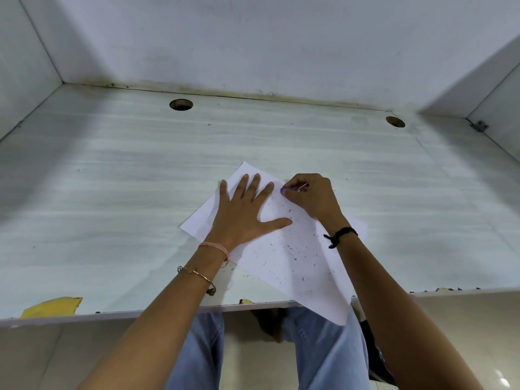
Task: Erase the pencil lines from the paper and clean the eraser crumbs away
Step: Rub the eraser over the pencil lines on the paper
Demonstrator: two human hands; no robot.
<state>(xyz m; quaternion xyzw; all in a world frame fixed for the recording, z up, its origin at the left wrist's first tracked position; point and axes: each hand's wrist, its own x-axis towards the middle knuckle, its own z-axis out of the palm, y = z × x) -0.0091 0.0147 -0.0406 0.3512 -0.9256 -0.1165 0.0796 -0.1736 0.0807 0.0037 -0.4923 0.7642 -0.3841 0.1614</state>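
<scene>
Pale, streaked desk [112, 192] is enclosed by white walls at the back and both sides, and two round holes are seen near its far edge, one to the left [181, 104] and one to the right [395, 121]. At the left of the front edge a yellow chipped patch [53, 306] is exposed. The left hand [244, 218] is laid flat with fingers straight and spread, pressed on the far left part of the paper [295, 263]. This white sheet is set askew on the desk, its near corner hanging past the front edge, and it is strewn with small dark eraser crumbs [289, 246]; a few are scattered on the desk beside it. A small purple eraser [287, 189] is pinched in the curled fingers of the right hand [312, 197] and held at the sheet's far edge. A black band [340, 236] is worn on that wrist.
</scene>
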